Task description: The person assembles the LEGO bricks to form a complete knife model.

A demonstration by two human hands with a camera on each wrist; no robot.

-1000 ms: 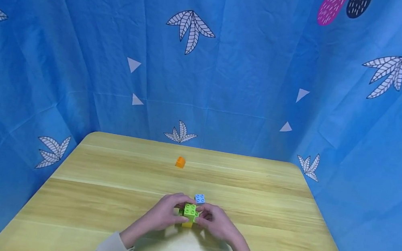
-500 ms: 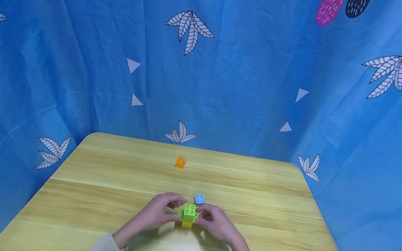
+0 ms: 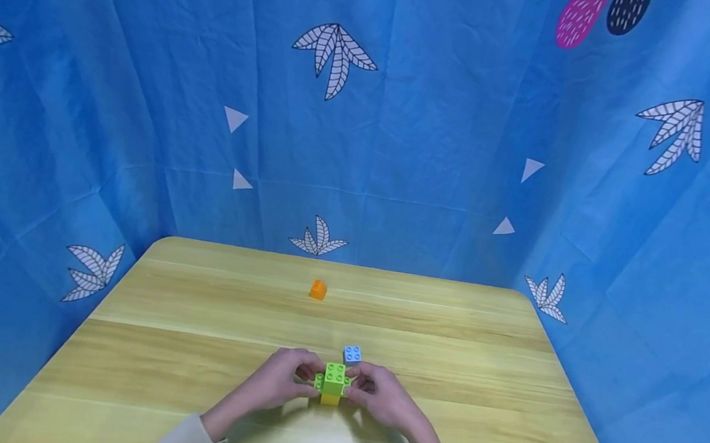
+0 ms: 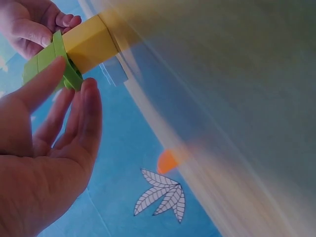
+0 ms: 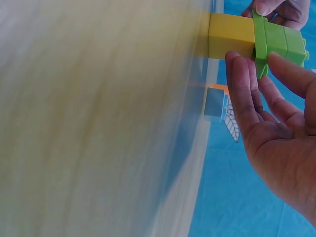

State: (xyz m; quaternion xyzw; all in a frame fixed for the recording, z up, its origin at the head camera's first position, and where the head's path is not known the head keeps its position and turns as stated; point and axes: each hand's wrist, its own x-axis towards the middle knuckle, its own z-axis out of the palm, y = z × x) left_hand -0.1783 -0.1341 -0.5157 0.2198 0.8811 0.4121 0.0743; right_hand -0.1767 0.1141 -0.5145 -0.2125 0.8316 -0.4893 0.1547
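Observation:
A small tower of toy building bricks stands in front of me on the table. At its base is a yellow brick (image 5: 231, 34). Across that lies a long, thin green brick (image 4: 61, 47) whose ends stick out on both sides, with more green bricks (image 3: 334, 376) stacked on its middle. My left hand (image 3: 280, 382) has thumb and fingers at the long green brick's left end, pinching it. The right end is pinched by my right hand (image 3: 380, 393), thumb on the near side and fingers behind.
Just behind the tower sits a blue brick (image 3: 351, 354), close to the right fingertips. An orange brick (image 3: 318, 290) lies farther back on the wooden table (image 3: 446, 344). Blue patterned curtain (image 3: 400, 147) surrounds the table's back and sides.
My left hand first held the tower by its green bricks, then drew back leftward with fingers spread, and now pinches the long green brick's left end. The right hand stays in place.

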